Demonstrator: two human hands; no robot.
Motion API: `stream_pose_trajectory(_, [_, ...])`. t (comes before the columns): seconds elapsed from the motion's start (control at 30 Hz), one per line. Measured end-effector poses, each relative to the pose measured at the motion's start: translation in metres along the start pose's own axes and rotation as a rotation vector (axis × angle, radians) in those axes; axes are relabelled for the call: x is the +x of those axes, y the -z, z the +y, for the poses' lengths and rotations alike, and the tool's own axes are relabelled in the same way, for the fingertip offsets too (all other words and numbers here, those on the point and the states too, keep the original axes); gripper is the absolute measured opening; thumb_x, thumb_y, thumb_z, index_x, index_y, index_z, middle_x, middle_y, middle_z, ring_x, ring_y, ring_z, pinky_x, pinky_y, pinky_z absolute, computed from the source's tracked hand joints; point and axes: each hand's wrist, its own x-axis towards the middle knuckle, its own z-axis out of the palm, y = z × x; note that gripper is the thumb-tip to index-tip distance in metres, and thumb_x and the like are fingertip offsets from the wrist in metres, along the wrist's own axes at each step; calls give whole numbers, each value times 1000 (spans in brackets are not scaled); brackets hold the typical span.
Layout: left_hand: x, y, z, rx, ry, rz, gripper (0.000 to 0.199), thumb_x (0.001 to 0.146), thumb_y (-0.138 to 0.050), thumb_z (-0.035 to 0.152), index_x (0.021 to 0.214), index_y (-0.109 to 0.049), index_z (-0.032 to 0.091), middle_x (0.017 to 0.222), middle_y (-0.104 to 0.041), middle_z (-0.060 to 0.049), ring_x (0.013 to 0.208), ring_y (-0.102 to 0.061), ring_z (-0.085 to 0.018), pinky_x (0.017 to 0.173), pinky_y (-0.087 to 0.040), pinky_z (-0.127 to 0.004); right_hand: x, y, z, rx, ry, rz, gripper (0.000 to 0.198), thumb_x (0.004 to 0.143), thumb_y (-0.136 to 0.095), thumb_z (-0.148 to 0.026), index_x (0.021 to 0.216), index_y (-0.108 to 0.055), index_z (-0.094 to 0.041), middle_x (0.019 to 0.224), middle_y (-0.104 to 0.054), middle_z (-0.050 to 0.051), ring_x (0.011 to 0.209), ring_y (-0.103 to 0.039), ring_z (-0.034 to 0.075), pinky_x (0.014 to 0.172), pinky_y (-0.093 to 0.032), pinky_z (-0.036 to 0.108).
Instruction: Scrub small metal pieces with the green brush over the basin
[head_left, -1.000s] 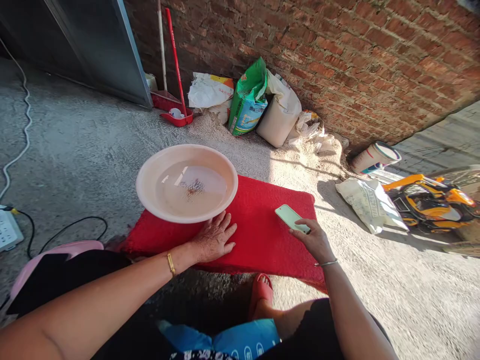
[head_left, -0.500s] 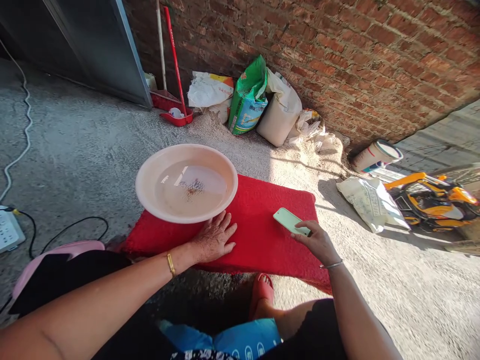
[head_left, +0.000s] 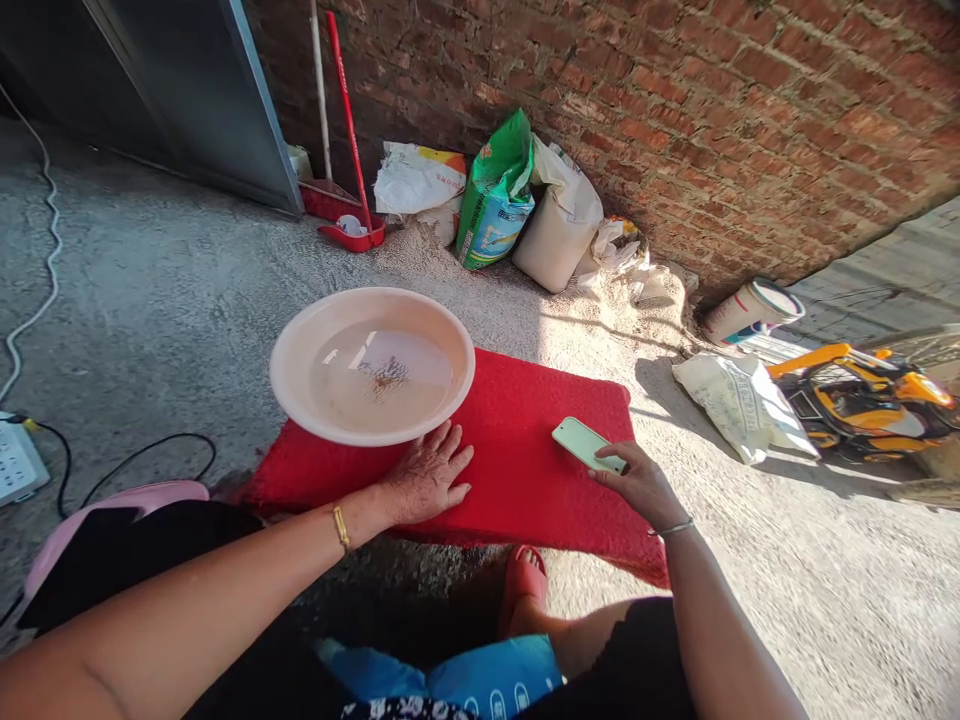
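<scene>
My left hand (head_left: 427, 475) lies flat on a red cloth (head_left: 517, 480) with its fingers spread, just in front of a wide pale pink basin (head_left: 300, 405). Clear water fills part of the basin, and a cluster of small dark bits shows in its middle. Toward the cloth's right side, my right hand (head_left: 637, 483) grips the near right end of a light green phone (head_left: 579, 440) between thumb and fingers. Whether the phone touches the cloth cannot be told. Part of the basin stands on the cloth's left end.
Against the brick wall stand a red dustpan (head_left: 352, 238), a green sack (head_left: 495, 200) and a whitish sack (head_left: 559, 220). To the right are a bucket (head_left: 754, 312), a flat bag (head_left: 742, 405) and a yellow-black machine (head_left: 862, 400). A power strip (head_left: 21, 460) lies at left.
My right hand and the phone have shifted slightly to the right, the cloth's right front corner moving a little with them. My left hand and the basin look unmoved.
</scene>
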Motion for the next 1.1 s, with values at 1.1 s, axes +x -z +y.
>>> stream_pose_trajectory(1.1, [0, -2, -1, 16, -15, 32, 54, 84, -46, 51, 129, -50, 22, 142, -40, -14, 134, -29, -33, 106, -22, -51, 25, -35, -6, -57, 29, 272, 44, 62, -64, -62, 84, -66, -23, 92, -54, 5, 85, -54, 21, 76, -44, 35])
